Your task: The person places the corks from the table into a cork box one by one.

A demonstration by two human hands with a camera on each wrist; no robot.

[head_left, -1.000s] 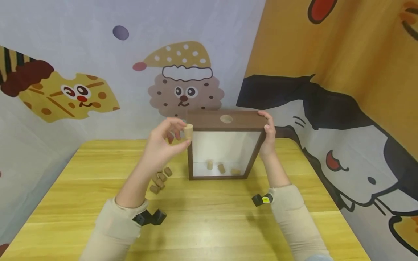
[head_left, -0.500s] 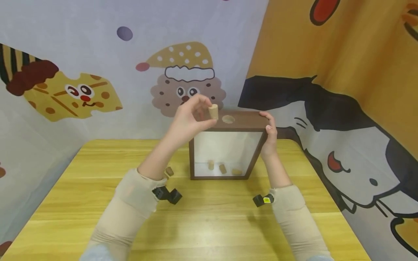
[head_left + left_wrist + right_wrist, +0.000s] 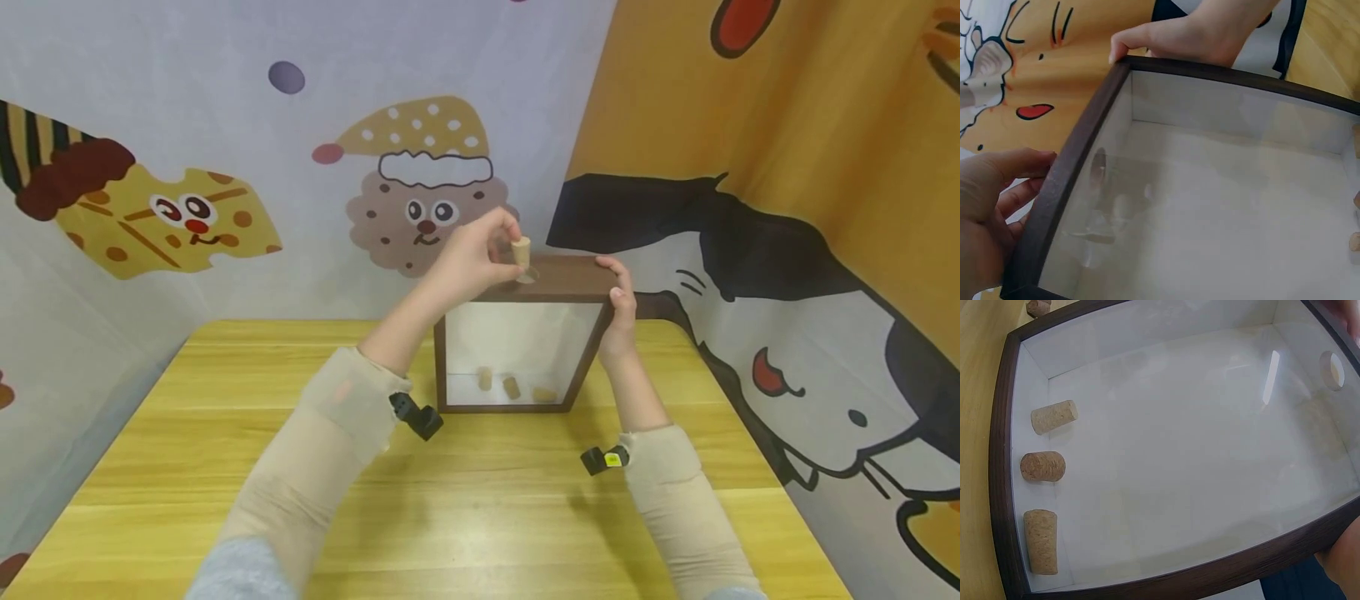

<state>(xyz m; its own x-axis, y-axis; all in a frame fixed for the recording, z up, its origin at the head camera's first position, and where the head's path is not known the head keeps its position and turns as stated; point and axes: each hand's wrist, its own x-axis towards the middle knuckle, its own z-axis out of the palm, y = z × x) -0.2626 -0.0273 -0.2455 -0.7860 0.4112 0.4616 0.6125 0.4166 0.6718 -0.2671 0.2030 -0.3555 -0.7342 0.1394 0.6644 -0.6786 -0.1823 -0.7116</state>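
Between thumb and fingers my left hand [image 3: 476, 258] pinches a cork [image 3: 521, 251] upright, right over the round hole [image 3: 529, 276] in the top of a dark brown frame box [image 3: 573, 279] with a clear front. My right hand [image 3: 618, 312] grips the box's right side near the top corner. The box stands upright on the table. Inside, three corks lie along its bottom: a pale cork [image 3: 1054, 417], a darker cork [image 3: 1043, 466] and a longer cork [image 3: 1041, 542]. In the left wrist view the left fingers [image 3: 1019, 197] are at the box's top edge; the pinched cork is hidden there.
The light wooden table [image 3: 480, 500] carries the box near its back edge. Outside the box, a loose cork [image 3: 1039, 307] lies on the table; in the head view the left arm covers that area. A cartoon-print curtain [image 3: 315, 250] hangs close behind the table.
My left hand has carried the cork rightward from beside the box's upper left corner to over the hole. The right hand keeps its grip, and the three corks inside have stayed put.
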